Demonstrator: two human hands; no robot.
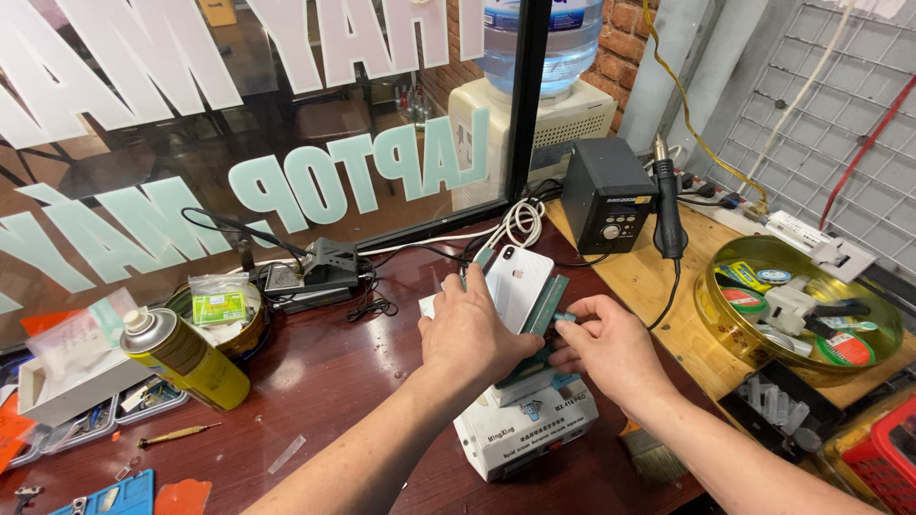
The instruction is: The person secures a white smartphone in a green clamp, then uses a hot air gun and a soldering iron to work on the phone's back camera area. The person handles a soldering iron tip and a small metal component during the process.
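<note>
**Both hands on the phone fixture**

Near me, my left hand point(469, 329) lies flat, fingers loosely spread, pressing the white phone point(517, 283) on the green-topped machine point(525, 420). My right hand point(603, 345) pinches a small clamp point(563, 317) at its right edge. Farther right stands the black soldering station point(607, 195).
</note>
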